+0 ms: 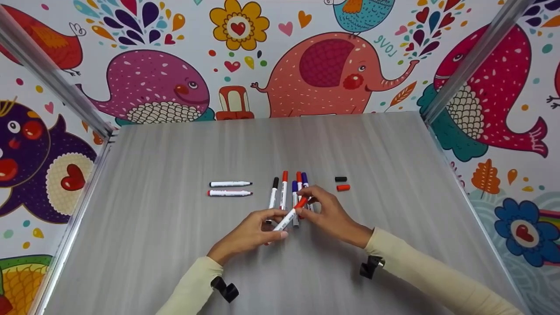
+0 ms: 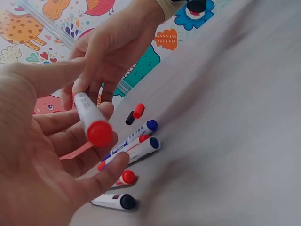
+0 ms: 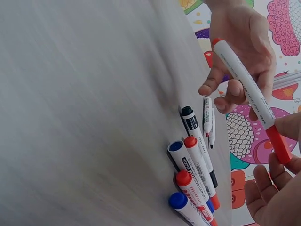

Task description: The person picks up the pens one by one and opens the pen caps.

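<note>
A white marker with a red cap (image 1: 286, 220) is held up at a slant between the two hands. My right hand (image 1: 334, 216) pinches it at the cap end, thumb against fingers. The left hand (image 1: 245, 236) is spread around the lower end; in the right wrist view its loosely bent fingers (image 3: 235, 89) lie behind the white barrel. The red end plug (image 2: 100, 133) faces the left wrist camera. Just beyond the hands lies a row of capped markers, among them a black-capped one (image 1: 273, 194), a red-capped one (image 1: 284, 186) and a blue-capped one (image 1: 294, 189), partly hidden by the hands.
Left of the row lie two uncapped markers, one black (image 1: 230, 184) and one red (image 1: 229, 193), tips pointing right. A loose black cap (image 1: 341, 179) and a loose red cap (image 1: 343, 187) lie to the right. Printed panels and metal posts (image 1: 463, 65) border the grey table (image 1: 175, 153).
</note>
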`<state>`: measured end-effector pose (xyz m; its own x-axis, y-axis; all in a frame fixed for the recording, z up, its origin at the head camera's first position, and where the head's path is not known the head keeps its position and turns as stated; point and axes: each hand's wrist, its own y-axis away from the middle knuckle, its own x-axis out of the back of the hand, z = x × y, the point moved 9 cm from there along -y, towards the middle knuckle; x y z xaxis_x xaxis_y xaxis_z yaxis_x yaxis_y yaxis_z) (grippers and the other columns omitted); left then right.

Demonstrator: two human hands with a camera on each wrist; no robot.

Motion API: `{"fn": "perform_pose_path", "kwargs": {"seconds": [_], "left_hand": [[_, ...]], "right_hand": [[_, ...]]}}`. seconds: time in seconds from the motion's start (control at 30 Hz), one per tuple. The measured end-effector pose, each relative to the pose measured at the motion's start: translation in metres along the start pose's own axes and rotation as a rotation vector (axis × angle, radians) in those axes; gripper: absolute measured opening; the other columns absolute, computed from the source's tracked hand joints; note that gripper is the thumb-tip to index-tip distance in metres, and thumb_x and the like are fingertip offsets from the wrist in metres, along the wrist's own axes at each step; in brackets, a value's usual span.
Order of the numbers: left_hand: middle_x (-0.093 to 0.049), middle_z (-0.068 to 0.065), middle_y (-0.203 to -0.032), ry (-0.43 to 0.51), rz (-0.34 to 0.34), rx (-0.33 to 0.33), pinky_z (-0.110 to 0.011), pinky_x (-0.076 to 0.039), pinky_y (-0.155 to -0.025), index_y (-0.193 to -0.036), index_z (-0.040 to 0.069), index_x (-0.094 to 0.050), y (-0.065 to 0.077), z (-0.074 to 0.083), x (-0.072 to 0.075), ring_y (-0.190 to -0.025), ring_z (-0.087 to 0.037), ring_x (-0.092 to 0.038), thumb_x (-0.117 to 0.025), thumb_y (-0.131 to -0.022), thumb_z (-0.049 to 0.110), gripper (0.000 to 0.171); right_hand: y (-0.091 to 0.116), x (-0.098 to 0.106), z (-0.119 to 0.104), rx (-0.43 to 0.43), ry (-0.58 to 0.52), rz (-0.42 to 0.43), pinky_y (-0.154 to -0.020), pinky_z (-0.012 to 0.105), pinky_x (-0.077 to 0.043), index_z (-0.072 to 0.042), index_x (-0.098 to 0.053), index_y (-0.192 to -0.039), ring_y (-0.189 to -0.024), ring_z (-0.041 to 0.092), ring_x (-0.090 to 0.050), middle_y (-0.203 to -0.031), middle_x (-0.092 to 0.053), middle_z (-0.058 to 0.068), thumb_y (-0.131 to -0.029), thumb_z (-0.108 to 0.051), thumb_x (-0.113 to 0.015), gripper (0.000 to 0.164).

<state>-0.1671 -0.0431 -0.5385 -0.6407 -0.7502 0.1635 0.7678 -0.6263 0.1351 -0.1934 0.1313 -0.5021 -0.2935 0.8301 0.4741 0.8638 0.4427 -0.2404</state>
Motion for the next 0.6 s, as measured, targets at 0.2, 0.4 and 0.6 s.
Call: {"fn": "perform_pose_path", "kwargs": {"seconds": [0.2,0.4,0.6], "left_hand": [[-0.074,-0.018,-0.124,-0.08,0.014,-0.028,-0.038,-0.057,-0.093,-0.146,0.007,-0.07,-0.004,0.008,0.006,-0.107,-0.025,-0.068,-0.079,-0.103,0.019,0.045],[-0.076,-0.004,-0.112,-0.193,0.022,-0.057,-0.039,-0.055,-0.091,-0.14,0.008,-0.074,-0.008,0.017,0.009,-0.102,-0.02,-0.066,-0.081,-0.102,0.02,0.041],[-0.075,0.001,-0.102,-0.36,0.065,-0.138,-0.031,-0.054,-0.082,-0.134,0.005,-0.076,-0.014,0.028,0.005,-0.091,-0.012,-0.063,-0.082,-0.1,0.012,0.036]], "right_hand": [[0.005,0.001,0.0,-0.008,0.052,-0.006,-0.101,0.053,-0.057,-0.008,-0.067,-0.136,-0.114,0.022,-0.068,-0.127,-0.072,0.016,-0.101,-0.015,-0.083,0.039],[0.01,0.0,-0.003,-0.016,0.086,-0.04,-0.099,0.056,-0.058,-0.01,-0.067,-0.135,-0.11,0.019,-0.067,-0.126,-0.071,0.012,-0.099,-0.011,-0.083,0.04],[0.014,-0.001,-0.001,-0.016,0.102,-0.067,-0.097,0.05,-0.06,-0.01,-0.071,-0.13,-0.107,0.015,-0.067,-0.118,-0.07,0.003,-0.101,-0.015,-0.083,0.032]]}}
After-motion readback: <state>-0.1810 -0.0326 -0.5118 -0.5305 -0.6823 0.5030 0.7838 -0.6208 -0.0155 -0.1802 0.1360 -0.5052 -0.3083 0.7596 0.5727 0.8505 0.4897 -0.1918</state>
